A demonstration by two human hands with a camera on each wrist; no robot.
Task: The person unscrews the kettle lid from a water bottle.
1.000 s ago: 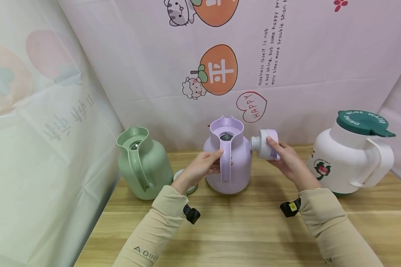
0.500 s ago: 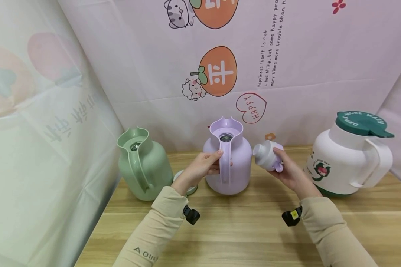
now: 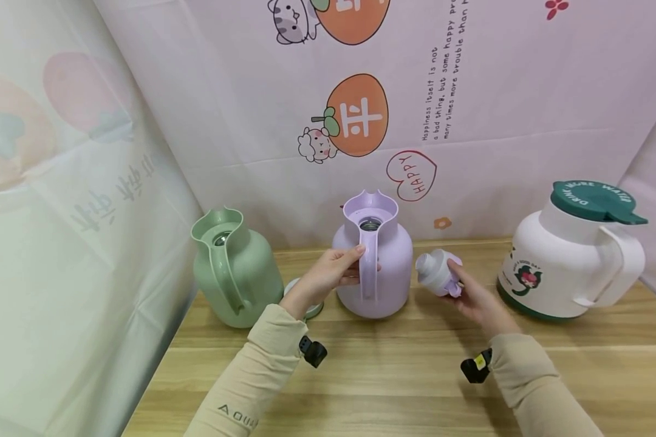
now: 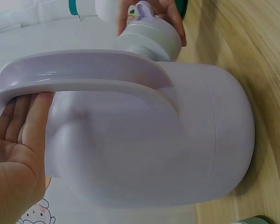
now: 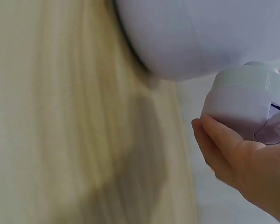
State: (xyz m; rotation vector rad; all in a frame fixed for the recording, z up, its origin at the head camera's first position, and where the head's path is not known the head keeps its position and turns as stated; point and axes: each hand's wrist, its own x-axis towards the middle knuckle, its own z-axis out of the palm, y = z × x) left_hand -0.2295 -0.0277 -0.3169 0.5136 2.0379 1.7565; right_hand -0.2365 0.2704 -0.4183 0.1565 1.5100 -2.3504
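Observation:
A lilac thermos jug (image 3: 390,273) stands upright with its mouth uncovered. My left hand (image 3: 333,270) grips its handle (image 3: 369,267), fingers passing behind and the thumb on the near side. To the right of the jug, my right hand (image 3: 478,300) holds a white and lilac lid (image 3: 437,271) above the table, tilted with its narrow neck pointing up and left. The right wrist view shows fingers and thumb round the lid's (image 5: 240,93) lilac part. In the left wrist view the lid (image 4: 151,39) appears beyond the jug (image 4: 144,144).
A green thermos jug (image 3: 243,273), its mouth uncovered, stands at the left. Partly behind my left wrist lies a round white and green lid (image 3: 313,311). A white jug (image 3: 552,267) with a dark green lid (image 3: 593,200) stands at the right. A printed cloth (image 3: 251,121) hangs behind the wooden table (image 3: 372,382).
My right hand has lowered the lid and turned it, so its neck points more upward than before. My left hand has stayed on the lilac jug's handle.

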